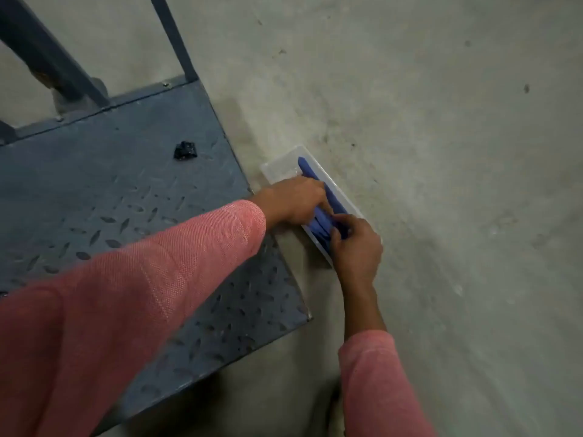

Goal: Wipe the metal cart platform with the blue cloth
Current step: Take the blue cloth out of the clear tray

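Note:
The blue cloth [318,184] lies folded in a clear plastic tray [280,164] on the concrete floor, just right of the cart. The metal cart platform [104,197] is dark grey tread plate filling the left half of the view. My left hand [296,200] reaches across the platform's edge into the tray and pinches the cloth with curled fingers. My right hand [356,244] grips the cloth's near end over the tray's near corner. Both hands cover the middle of the cloth.
A small black lump [185,150] sits on the platform near its far side. The cart's handle posts [176,36] rise at the top left. Bare concrete floor [441,152] spreads to the right of the tray.

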Motion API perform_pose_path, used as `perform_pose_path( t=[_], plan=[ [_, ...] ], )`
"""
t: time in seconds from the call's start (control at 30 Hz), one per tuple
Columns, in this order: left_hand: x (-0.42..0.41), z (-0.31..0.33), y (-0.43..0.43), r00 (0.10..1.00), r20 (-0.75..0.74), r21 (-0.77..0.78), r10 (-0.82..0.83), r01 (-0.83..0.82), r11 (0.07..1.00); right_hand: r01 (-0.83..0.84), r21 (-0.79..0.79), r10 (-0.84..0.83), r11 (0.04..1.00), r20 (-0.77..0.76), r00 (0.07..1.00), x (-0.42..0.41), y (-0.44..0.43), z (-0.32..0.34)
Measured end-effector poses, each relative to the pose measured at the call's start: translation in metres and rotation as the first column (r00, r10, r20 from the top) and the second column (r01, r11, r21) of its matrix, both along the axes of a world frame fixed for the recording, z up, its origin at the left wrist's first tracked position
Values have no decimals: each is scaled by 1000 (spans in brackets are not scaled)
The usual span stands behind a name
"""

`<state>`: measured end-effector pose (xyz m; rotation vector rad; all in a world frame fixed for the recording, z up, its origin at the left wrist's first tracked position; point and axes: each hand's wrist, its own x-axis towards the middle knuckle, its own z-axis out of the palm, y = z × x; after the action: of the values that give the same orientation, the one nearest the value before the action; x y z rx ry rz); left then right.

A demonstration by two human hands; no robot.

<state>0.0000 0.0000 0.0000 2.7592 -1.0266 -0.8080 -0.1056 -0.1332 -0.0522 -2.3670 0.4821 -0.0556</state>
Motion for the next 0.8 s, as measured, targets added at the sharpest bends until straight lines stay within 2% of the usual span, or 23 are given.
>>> perform_pose_path(
  t=[0.1, 0.17, 0.3, 0.5, 0.63, 0.8],
  plan=[
    [5, -13, -2, 998, -27, 206, -60, 64, 976, 3, -89, -9, 996, -70, 998, 9, 1, -1],
    [9, -24, -3, 999, -39, 260, -19, 28, 965, -47, -140, 28, 989, -135, 990, 12, 2, -2],
    [25, -44, -4, 988, 5, 232, 153, -150, 961, -130, -279, 71, 951, -213, 975, 11, 5, -5],
    [33, -56, -12, 970, -11, 197, 244, -238, 951, -145, -380, 38, 914, -276, 960, 11, 17, -15],
    [28, -60, -21, 943, -25, 123, 332, -326, 937, -154, -350, 72, 924, -235, 969, 19, 9, -32],
    [19, -45, -21, 937, 5, 65, 348, -348, 935, -169, -229, 131, 959, -173, 976, 18, 5, -34]
  ],
)
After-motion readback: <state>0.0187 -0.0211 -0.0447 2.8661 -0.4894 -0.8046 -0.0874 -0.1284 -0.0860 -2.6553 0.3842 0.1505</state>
